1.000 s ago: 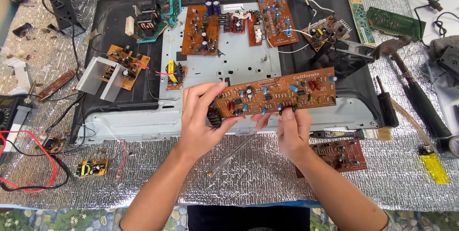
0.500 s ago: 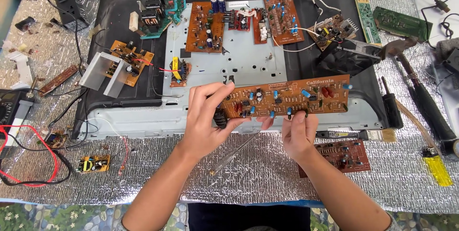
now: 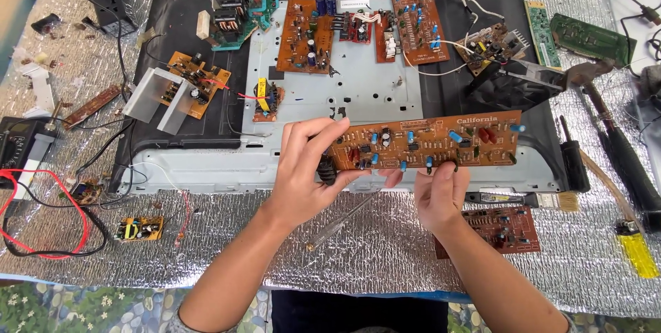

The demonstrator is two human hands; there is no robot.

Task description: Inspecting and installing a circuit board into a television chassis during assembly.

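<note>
Head view. Both hands hold a long brown circuit board [image 3: 427, 141] level above the grey metal chassis plate [image 3: 372, 92], near its front edge. The left hand [image 3: 303, 168] is closed on the board's left end, fingers curled over the top edge and thumb beneath, beside a black component. The right hand [image 3: 441, 192] pinches the lower edge near the middle, fingertips on the edge and thumb under it.

Handling judgement: the board appears light and rigid, yet fragile. Its upper face carries blue capacitors and other small upright parts that could bend or break off. Grip belongs on the bare edges and ends, never on the components; the underside likely carries sharp solder points.

A screwdriver [image 3: 342, 218] lies on the silver foil mat [image 3: 385, 257] between the forearms. A smaller red-brown board [image 3: 499, 228] rests just beside the right wrist. A brush [image 3: 544, 200] lies to the right.

Compared with the earlier frames, the board sits more nearly horizontal, having tilted upward at its right end before. The grip of both hands is unchanged.
</note>
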